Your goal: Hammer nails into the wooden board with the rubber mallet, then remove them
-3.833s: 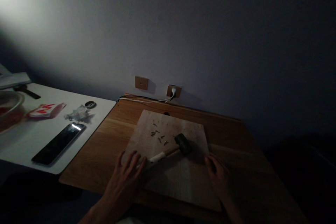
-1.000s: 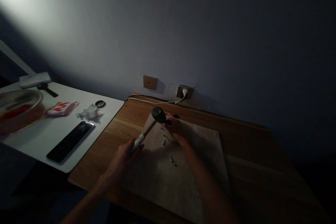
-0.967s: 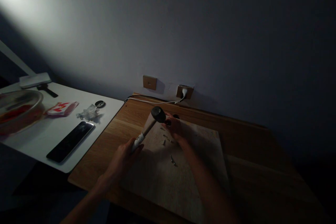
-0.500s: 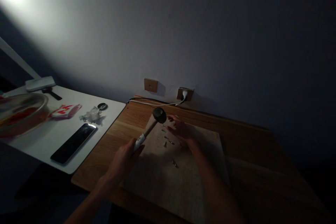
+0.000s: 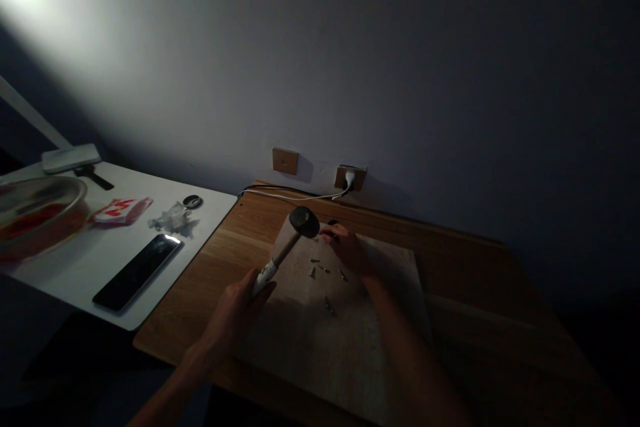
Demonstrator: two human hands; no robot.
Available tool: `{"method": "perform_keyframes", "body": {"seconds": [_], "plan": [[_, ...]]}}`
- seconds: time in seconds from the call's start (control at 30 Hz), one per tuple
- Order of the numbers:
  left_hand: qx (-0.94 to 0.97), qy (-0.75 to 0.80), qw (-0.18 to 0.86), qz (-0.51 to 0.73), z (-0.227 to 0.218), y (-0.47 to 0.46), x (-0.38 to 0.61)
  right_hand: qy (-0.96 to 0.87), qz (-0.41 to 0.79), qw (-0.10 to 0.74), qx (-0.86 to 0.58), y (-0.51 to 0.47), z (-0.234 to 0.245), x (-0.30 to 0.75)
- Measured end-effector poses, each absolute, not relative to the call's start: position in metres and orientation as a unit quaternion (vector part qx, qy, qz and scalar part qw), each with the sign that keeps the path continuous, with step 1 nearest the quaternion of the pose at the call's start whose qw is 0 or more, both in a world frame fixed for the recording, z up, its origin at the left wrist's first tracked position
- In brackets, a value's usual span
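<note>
A pale wooden board [image 5: 340, 347] lies on a brown wooden table [image 5: 235, 240] in dim light. My left hand [image 5: 235, 310] is wrapped round the light handle of a hammer [image 5: 287, 247], whose dark head is raised above the board's far left corner. My right hand [image 5: 347, 247] rests at the board's far edge, right of the hammer head, fingers pinched on something small I cannot make out. Several small nails [image 5: 325, 273] lie scattered on the board just below that hand.
A white table [image 5: 75, 260] adjoins on the left, bearing a black phone [image 5: 137, 271], a red-and-white packet [image 5: 120, 208], crumpled plastic [image 5: 170, 219] and a bowl [image 5: 35, 210]. A white cable [image 5: 290, 195] runs to a wall socket [image 5: 349, 177].
My left hand picked the hammer off the board and raised it. My right hand moved from the board's right edge to its far edge beside the hammer head and closed its fingers.
</note>
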State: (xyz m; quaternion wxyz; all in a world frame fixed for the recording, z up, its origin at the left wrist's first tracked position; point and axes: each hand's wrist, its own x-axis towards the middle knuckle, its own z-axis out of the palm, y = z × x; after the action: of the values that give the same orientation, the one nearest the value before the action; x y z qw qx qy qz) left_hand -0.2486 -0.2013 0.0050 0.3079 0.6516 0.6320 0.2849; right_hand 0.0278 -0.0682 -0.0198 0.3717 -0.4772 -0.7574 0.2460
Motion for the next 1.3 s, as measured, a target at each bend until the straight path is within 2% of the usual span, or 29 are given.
{"method": "perform_keyframes", "body": {"seconds": [0.13,0.67,1.03,1.23,1.3], "plan": [[0.654,0.632,0.312,0.274,0.002,-0.2,-0.245,-0.735,0.238,0.393,-0.499,-0.067,-0.025,0.024],[0.647,0.628,0.323,0.29,0.0,-0.198,-0.25,-0.753,0.21,0.383,-0.492,-0.066,-0.036,0.015],[0.712,0.617,0.277,0.191,0.019,-0.179,-0.234,-0.709,0.222,0.406,-0.533,-0.07,-0.048,0.018],[0.739,0.61,0.249,0.141,0.016,-0.179,-0.234,-0.689,0.283,0.461,-0.483,-0.074,-0.037,0.038],[0.731,0.612,0.261,0.149,0.016,-0.181,-0.234,-0.692,0.292,0.454,-0.48,-0.08,-0.031,0.047]]}}
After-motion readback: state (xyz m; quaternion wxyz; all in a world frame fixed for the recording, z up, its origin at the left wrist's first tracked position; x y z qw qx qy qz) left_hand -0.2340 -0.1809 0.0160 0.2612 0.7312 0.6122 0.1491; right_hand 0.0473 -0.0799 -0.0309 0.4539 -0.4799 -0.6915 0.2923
